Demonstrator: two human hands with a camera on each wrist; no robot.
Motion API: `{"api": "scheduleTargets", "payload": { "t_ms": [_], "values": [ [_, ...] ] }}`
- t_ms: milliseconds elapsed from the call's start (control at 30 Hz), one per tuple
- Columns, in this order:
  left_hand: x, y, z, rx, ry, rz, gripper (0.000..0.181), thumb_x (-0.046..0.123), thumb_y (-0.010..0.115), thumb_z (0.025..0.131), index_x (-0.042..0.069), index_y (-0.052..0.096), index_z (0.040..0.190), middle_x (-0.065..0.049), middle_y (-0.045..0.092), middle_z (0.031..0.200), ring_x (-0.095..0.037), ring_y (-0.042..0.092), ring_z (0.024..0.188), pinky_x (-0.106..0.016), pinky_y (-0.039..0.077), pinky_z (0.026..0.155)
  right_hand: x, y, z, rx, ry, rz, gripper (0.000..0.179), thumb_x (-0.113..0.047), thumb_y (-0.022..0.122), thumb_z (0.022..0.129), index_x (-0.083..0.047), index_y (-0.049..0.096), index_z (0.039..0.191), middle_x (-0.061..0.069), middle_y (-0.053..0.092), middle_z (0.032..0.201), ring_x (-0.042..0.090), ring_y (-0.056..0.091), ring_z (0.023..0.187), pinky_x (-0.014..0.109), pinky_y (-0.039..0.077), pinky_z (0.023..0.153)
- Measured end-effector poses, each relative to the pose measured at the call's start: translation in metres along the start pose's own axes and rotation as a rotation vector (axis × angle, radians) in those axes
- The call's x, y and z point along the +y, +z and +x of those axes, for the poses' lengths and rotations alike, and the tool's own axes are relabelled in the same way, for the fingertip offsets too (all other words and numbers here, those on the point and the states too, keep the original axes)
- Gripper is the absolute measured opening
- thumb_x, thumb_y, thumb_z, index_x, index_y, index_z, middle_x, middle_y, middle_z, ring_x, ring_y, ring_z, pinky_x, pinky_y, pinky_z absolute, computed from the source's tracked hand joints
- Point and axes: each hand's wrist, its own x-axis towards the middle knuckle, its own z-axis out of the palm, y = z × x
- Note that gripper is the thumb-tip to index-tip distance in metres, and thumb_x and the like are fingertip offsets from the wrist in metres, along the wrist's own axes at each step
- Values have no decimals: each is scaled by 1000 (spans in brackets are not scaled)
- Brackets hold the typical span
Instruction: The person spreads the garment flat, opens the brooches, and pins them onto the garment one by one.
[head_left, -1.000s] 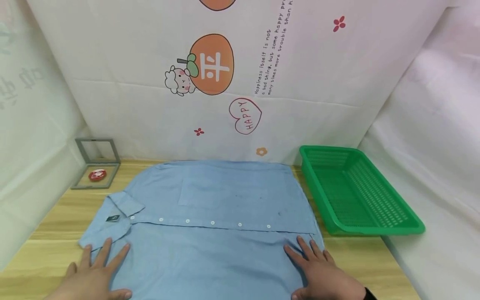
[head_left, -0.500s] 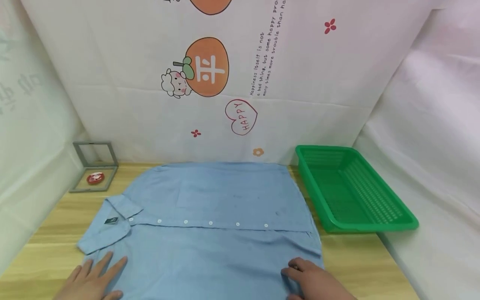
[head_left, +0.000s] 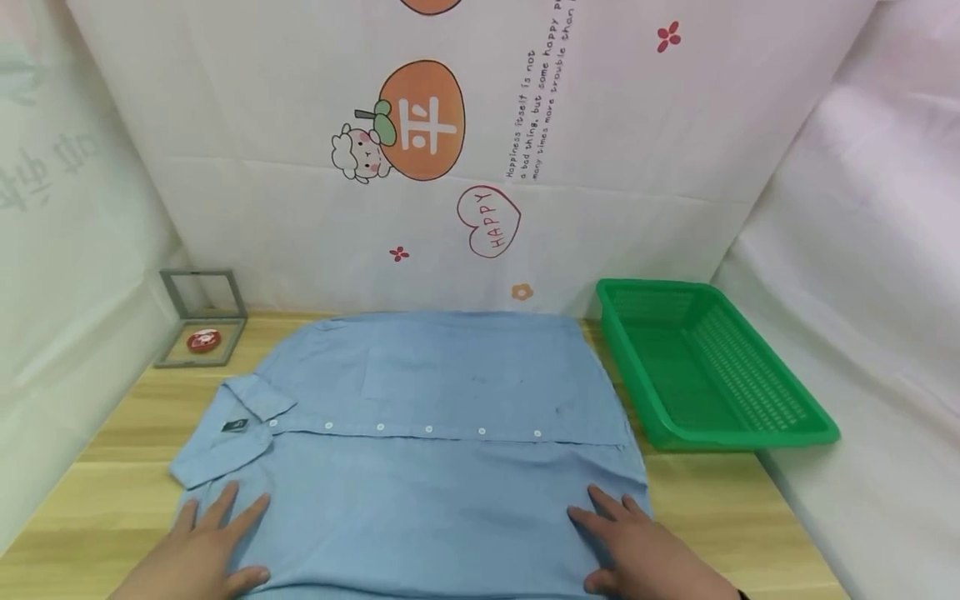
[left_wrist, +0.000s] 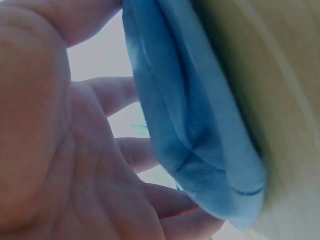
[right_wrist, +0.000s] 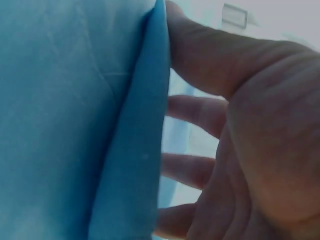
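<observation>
A light blue button-up shirt (head_left: 450, 492) lies spread sideways on the table, its collar (head_left: 225, 442) to the left and a row of white buttons running across it. My left hand (head_left: 197, 550) rests on the near side below the collar, fingers straight and spread. At the hem end, my right hand (head_left: 645, 546) touches the cloth with its fingers extended. In the left wrist view a folded edge of the shirt (left_wrist: 200, 135) passes over the fingertips. The right wrist view shows the shirt's edge (right_wrist: 137, 135) along the thumb and fingertips, hiding their ends.
A green plastic basket (head_left: 738, 437) stands at the right, beside the hem. At the back left is a grey hinged frame (head_left: 236, 342) with a small red round item (head_left: 204, 340) in it. White printed cloth (head_left: 315, 242) walls in the back and sides of the wooden table (head_left: 97, 492).
The right hand's fingers, bunched on the cloth half a second ago, are spread again. A crease now shows along the shirt's near part. The head view has shifted slightly.
</observation>
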Motion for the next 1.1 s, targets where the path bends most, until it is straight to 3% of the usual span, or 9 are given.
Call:
{"api": "scheduleTargets", "payload": {
  "t_ms": [200, 300, 400, 533, 633, 700, 800, 900, 1100],
  "values": [
    [4, 1, 0, -13, -7, -16, 99, 77, 61, 77, 2, 53, 142, -44, 39, 137, -79, 27, 113, -76, 36, 85, 2, -5, -4, 33, -68, -71, 66, -47, 76, 85, -10, 60, 136, 24, 47, 143, 53, 45, 126, 60, 45, 93],
    [5, 2, -4, 13, -3, 12, 98, 78, 59, 77, 3, 54, 140, -41, 41, 137, -76, 29, 115, -75, 37, 86, 1, -6, -7, 102, -131, -136, 42, -42, 74, 88, -12, 68, 117, 12, 58, 128, 32, 58, 113, 48, 51, 88],
    [5, 5, -10, 27, 12, 38, 96, 78, 58, 79, 3, 56, 139, -37, 45, 137, -72, 36, 115, -73, 40, 84, 1, -6, -10, 146, -181, -169, 19, -34, 77, 86, -20, 66, 93, 2, 60, 112, 20, 62, 92, 38, 53, 76],
    [7, 5, -13, -68, 21, -28, 87, 69, 64, 82, 3, 55, 139, -32, 48, 135, -65, 47, 110, -72, 43, 78, 2, -5, -13, 126, -162, -160, 19, -26, 80, 83, -26, 61, 80, 4, 60, 110, 23, 62, 87, 37, 53, 71],
    [7, 2, -10, -150, 11, -81, 77, 57, 69, 86, 3, 56, 139, -32, 49, 135, -65, 49, 107, -72, 43, 78, 4, -4, -16, 113, -131, -154, 20, -25, 80, 83, -28, 61, 79, 8, 60, 115, 26, 64, 89, 37, 54, 71],
    [6, 1, -9, -169, 8, -81, 71, 50, 72, 86, 3, 58, 137, -33, 50, 134, -66, 48, 107, -72, 43, 79, 6, -5, -17, 132, -141, -162, 18, -25, 79, 84, -27, 61, 80, 6, 61, 113, 24, 64, 88, 36, 54, 70],
    [6, 0, -8, -174, -3, -79, 66, 45, 74, 86, 4, 60, 135, -33, 50, 134, -67, 48, 107, -73, 43, 80, 14, -9, -13, 243, -155, -206, 16, -20, 78, 84, -22, 63, 83, 0, 62, 101, 18, 63, 81, 35, 53, 67],
    [7, 0, -8, -175, -4, -74, 64, 44, 75, 86, 4, 61, 134, -34, 50, 133, -67, 48, 106, -72, 43, 80, 27, -17, -4, 386, -96, -238, 13, -13, 77, 85, -15, 66, 91, -1, 61, 93, 18, 63, 78, 36, 54, 66],
    [9, 0, -9, -188, -10, -74, 64, 44, 74, 86, 4, 60, 135, -34, 50, 134, -67, 48, 106, -71, 43, 80, 51, -25, 22, 568, -37, -199, 11, -3, 71, 90, 0, 65, 99, 12, 64, 94, 28, 65, 83, 42, 55, 69]
  ]
}}
